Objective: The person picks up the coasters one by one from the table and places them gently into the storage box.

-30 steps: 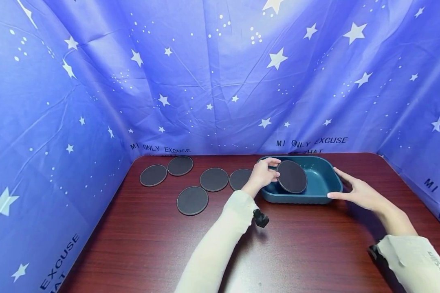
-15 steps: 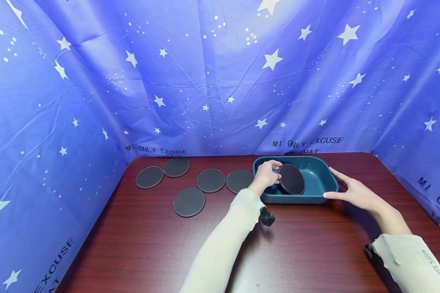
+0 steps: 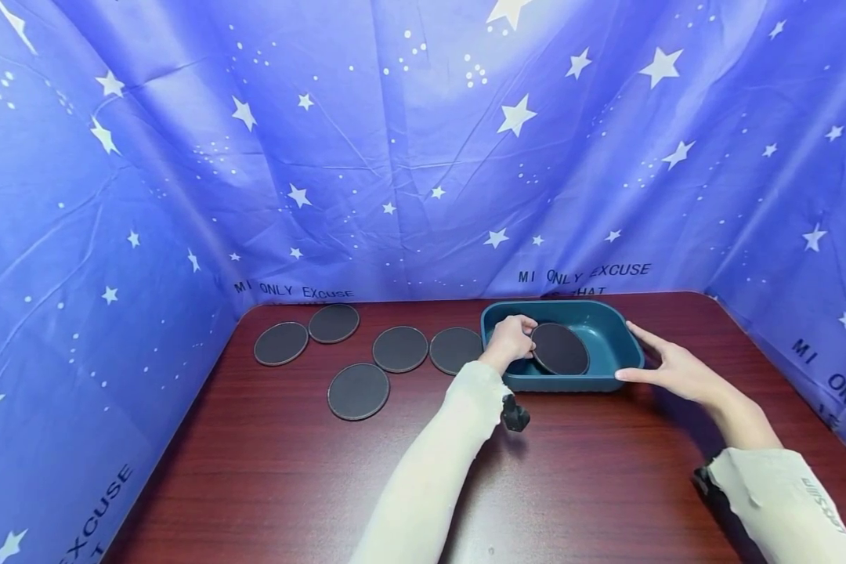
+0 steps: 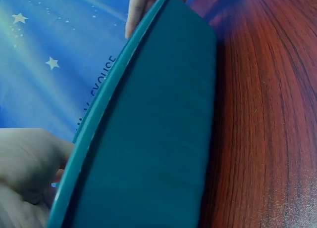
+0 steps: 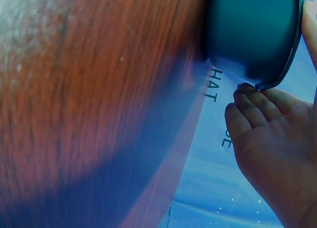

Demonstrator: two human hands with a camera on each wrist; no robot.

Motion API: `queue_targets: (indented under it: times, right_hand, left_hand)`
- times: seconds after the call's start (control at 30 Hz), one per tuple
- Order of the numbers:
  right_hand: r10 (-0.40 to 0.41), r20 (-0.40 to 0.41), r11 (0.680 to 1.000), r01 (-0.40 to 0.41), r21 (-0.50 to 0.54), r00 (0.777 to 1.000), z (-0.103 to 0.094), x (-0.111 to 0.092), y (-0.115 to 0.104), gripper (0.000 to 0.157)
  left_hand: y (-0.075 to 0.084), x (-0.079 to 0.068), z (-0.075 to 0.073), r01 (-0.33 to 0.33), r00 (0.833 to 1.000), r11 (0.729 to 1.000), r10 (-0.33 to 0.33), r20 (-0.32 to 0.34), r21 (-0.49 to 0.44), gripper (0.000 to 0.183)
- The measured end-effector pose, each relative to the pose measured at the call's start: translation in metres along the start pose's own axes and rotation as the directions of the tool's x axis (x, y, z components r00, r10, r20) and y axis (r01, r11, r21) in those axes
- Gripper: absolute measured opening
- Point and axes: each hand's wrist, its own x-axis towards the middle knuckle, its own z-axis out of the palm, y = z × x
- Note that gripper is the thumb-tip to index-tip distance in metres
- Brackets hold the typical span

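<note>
My left hand (image 3: pixel 511 341) reaches into the left part of a teal rectangular tub (image 3: pixel 564 384) and pinches the left edge of a round black coaster (image 3: pixel 562 349). The coaster lies tilted inside the tub, low against its near side. In the left wrist view the tub's wall (image 4: pixel 143 129) hides the fingertips and the coaster. My right hand (image 3: pixel 677 370) spans the tub's right end, thumb at the near corner and straight fingers at the far side. The right wrist view shows those fingers (image 5: pixel 257 107) extended by the tub's end.
Several more black coasters lie flat on the reddish-brown wooden table (image 3: pixel 268 470) left of the tub, the nearest one (image 3: pixel 455 350) close beside it. A blue curtain with white stars (image 3: pixel 409 157) surrounds the table at the back and sides.
My left hand has lowered the coaster further into the tub, and it leans flatter now. The right hand keeps its place at the tub's end. The whole head view has shifted slightly.
</note>
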Motion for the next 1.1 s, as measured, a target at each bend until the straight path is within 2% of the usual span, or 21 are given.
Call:
queue_targets:
  times: [0.13, 0.27, 0.37, 0.63, 0.9, 1.1]
  right_hand:
    - [-0.003, -0.011, 1.0, 0.003, -0.01, 1.0, 0.0, 0.0, 0.0, 0.1]
    - [-0.003, -0.009, 1.0, 0.003, -0.009, 1.0, 0.001, 0.0, 0.001, 0.1]
    - [-0.006, -0.005, 1.0, 0.006, -0.001, 1.0, 0.0, 0.0, 0.001, 0.1]
    - [0.002, -0.007, 1.0, -0.002, 0.005, 1.0, -0.001, 0.0, 0.002, 0.1]
    - [0.009, 0.0, 1.0, -0.009, 0.002, 1.0, -0.001, 0.0, 0.001, 0.1]
    - [-0.002, -0.004, 1.0, 0.002, 0.003, 1.0, -0.001, 0.0, 0.003, 0.1]
  left_hand:
    - [-0.002, 0.0, 0.001, -0.01, 1.0, 0.996, 0.009, 0.011, 0.086, 0.035]
    - [-0.003, -0.003, -0.001, -0.031, 0.999, 0.975, 0.026, 0.026, 0.222, 0.037]
    - [-0.002, -0.004, -0.002, -0.048, 0.998, 0.96, 0.037, 0.043, 0.276, 0.041]
    - [0.0, -0.008, -0.005, -0.056, 0.997, 0.975, 0.045, 0.056, 0.216, 0.043]
    - [0.006, -0.012, -0.017, -0.12, 0.991, 0.983, 0.11, 0.074, 0.137, 0.046]
    - [0.008, -0.014, -0.029, -0.166, 0.984, 0.98, 0.159, 0.074, 0.108, 0.046]
